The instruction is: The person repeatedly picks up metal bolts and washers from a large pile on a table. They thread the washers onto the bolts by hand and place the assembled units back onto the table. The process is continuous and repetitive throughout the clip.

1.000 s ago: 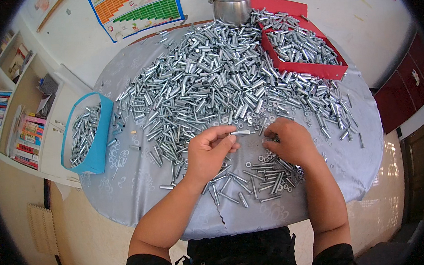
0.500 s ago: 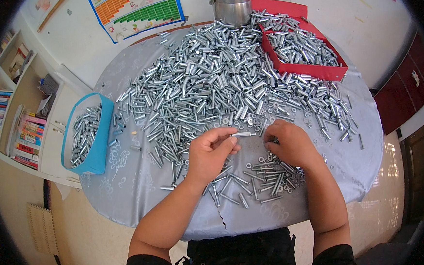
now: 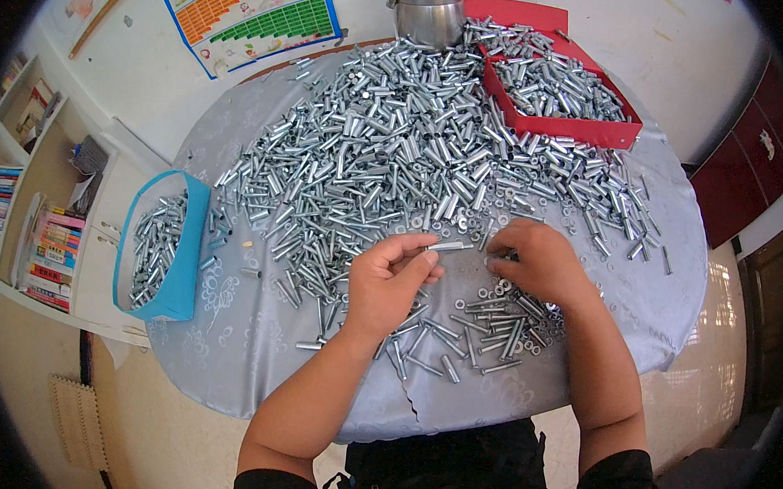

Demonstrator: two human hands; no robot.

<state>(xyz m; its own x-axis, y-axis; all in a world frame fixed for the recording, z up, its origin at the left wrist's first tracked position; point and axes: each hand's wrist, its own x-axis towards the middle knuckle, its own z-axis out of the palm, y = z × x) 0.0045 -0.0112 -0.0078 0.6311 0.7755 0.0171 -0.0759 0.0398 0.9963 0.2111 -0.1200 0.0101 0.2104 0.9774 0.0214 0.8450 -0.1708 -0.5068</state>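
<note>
Between the thumb and fingers of my left hand (image 3: 395, 278) is a bolt (image 3: 451, 245), held level with its shank pointing right. My right hand (image 3: 540, 262) hovers close by on the right, fingers bent and pinched together. Whatever lies in that pinch is too small to make out. Below and between both hands lies a smaller group of loose bolts (image 3: 503, 336), mixed with nuts and washers (image 3: 531, 344). Just beyond my fingers spreads a large heap of metal bolts and sleeves (image 3: 385, 146), with small washers (image 3: 466, 222) along its near edge.
A blue bin (image 3: 175, 298) with metal parts stands at the left. An open red box (image 3: 573, 132), filled with similar pieces, sits at the far right. Behind the heap is a steel pot (image 3: 429, 14). A grey cloth (image 3: 283, 372) covers the round table.
My right hand has shifted slightly, its fingertips turning a little lower. My left hand keeps the bolt in nearly the same place.
</note>
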